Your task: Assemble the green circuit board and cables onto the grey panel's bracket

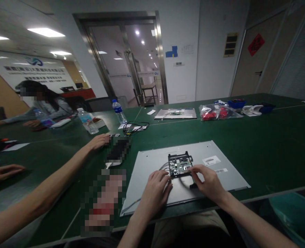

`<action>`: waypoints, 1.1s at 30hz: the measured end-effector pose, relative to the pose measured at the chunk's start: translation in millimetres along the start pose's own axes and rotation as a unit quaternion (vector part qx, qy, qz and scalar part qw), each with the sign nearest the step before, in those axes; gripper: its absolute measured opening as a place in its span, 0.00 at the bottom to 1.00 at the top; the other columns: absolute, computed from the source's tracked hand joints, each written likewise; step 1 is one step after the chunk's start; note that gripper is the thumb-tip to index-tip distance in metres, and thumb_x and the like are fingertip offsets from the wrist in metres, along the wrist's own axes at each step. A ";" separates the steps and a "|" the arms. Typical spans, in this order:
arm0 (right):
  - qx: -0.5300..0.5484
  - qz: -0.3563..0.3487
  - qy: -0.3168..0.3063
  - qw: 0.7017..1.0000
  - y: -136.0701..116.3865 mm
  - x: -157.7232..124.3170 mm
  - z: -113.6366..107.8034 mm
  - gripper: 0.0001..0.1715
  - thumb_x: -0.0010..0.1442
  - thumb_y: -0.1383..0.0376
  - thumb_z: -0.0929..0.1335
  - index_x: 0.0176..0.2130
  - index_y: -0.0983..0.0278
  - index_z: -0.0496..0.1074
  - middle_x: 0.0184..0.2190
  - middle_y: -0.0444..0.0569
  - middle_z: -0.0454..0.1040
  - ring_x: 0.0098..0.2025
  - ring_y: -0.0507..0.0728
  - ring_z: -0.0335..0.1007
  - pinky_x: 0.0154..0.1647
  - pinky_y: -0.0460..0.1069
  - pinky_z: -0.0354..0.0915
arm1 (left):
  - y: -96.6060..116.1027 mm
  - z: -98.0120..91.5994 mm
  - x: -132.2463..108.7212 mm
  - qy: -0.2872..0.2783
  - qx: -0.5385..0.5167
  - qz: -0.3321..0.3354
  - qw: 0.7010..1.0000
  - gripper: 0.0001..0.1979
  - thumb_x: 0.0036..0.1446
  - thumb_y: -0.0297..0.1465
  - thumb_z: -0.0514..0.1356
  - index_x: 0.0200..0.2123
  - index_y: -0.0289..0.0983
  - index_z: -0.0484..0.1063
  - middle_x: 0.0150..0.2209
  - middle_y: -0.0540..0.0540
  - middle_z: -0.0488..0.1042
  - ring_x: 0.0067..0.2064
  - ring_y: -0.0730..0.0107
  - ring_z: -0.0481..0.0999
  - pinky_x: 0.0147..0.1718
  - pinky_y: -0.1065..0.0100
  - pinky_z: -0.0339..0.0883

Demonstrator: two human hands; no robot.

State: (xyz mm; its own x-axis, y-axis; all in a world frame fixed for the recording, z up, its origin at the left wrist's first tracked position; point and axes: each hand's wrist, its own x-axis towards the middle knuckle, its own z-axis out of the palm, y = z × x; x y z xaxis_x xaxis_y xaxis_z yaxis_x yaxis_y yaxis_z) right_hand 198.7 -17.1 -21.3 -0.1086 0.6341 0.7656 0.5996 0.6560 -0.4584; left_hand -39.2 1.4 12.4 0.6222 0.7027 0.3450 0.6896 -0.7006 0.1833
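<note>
A metal-framed glass door [104, 48] stood across the room, with small round lights [142, 42] and a stool [149, 86] showing through it. Right of the door ran a white wall [184, 29] bearing a blue patch [172, 51] and, farther right, a dark slotted panel [230, 44]. Farthest right of it, a brown door [267, 51] carried a red paper diamond [256, 44]. Left of the glass door were bright ceiling lights [46, 32], a lettered sign wall [15, 65] and a reddish counter [86, 93]. In front of it spread a green table [271, 148].
</note>
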 end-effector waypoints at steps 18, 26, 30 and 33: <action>-0.145 -0.103 -0.143 0.974 -3.7 -5.3 12.6 0.08 0.63 0.72 0.66 0.41 0.62 0.73 0.38 0.49 0.77 0.40 0.56 0.69 0.42 0.51 0.63 | -1.0 1.0 1.4 0.007 0.015 0.013 1.000 0.07 0.63 0.28 0.54 0.42 0.40 0.70 0.46 0.43 0.72 0.50 0.58 0.70 0.51 0.53 0.64; -0.160 -0.120 -0.154 0.968 -4.0 -3.3 12.3 0.08 0.65 0.70 0.66 0.43 0.62 0.74 0.34 0.48 0.76 0.37 0.56 0.68 0.38 0.51 0.61 | 1.0 5.2 3.3 0.045 0.048 0.046 0.997 0.11 0.61 0.26 0.54 0.46 0.40 0.70 0.48 0.43 0.73 0.52 0.58 0.71 0.55 0.50 0.63; -0.155 -0.132 -0.172 0.964 -5.8 -1.6 11.7 0.06 0.65 0.70 0.66 0.42 0.63 0.73 0.33 0.47 0.76 0.36 0.56 0.68 0.38 0.51 0.60 | 11.9 8.6 3.7 0.049 0.032 0.065 0.996 0.14 0.62 0.25 0.53 0.49 0.40 0.69 0.49 0.43 0.74 0.53 0.58 0.71 0.56 0.50 0.62; -0.144 -0.130 -0.177 0.965 -5.5 -1.7 11.8 0.06 0.65 0.70 0.65 0.37 0.64 0.72 0.31 0.47 0.75 0.35 0.55 0.67 0.37 0.50 0.60 | 20.3 11.5 3.4 0.025 -0.003 0.074 0.997 0.17 0.61 0.25 0.53 0.53 0.40 0.66 0.51 0.42 0.73 0.54 0.58 0.71 0.57 0.51 0.62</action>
State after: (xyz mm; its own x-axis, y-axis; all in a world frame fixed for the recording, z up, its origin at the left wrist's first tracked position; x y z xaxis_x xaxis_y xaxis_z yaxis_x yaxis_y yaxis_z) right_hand 186.3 -17.0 -25.4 -0.5185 0.5979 0.6112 0.7063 0.7025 -0.0881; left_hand -18.9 -9.0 6.7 0.6983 0.5842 0.4137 0.5887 -0.7974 0.1324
